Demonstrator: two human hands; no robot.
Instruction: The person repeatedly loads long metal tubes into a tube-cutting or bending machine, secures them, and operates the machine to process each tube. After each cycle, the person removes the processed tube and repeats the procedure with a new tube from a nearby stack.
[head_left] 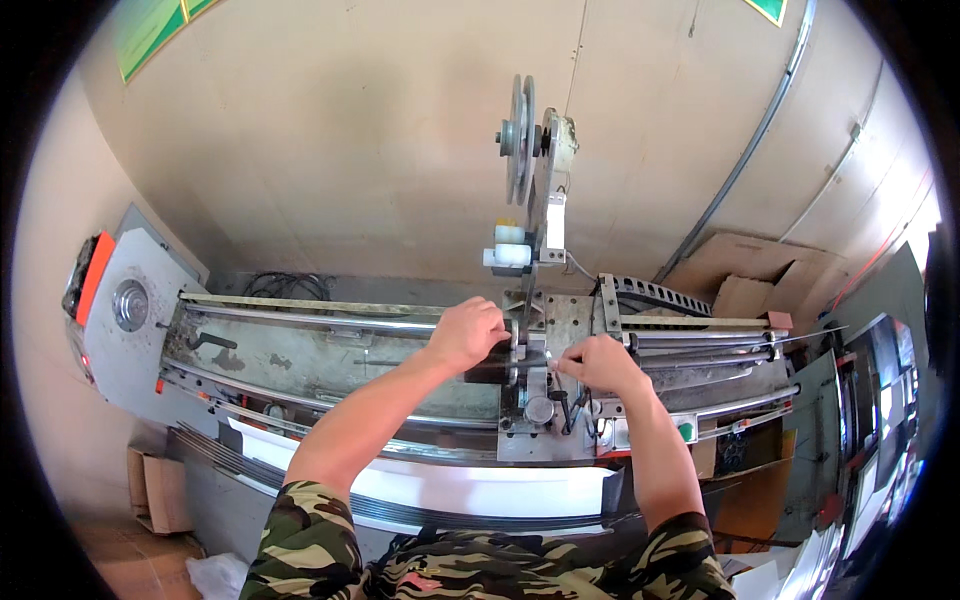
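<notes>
Both hands work at the middle carriage [575, 318] of a long metal machine with rails. My left hand [470, 332] is closed, its fingertips against an upright round part [515, 350] on the carriage's left side. What those fingers grip is hidden. Just right of it, my right hand [602, 362] pinches at a small shiny piece [549, 357], too small to name. Above the carriage an upright arm bears a grey reel [520, 140], with white rollers [510, 256] lower down. A round metal knob [540, 410] sits below my hands, beside a black lever [568, 410].
Metal rails [300, 320] run left to an end plate [140, 310] with a round hub. Several long dark rods [400, 515] lie along the near side. A green button [686, 431] is right of the carriage. Cardboard [750, 265] leans at the back right; a carton [160, 490] stands lower left.
</notes>
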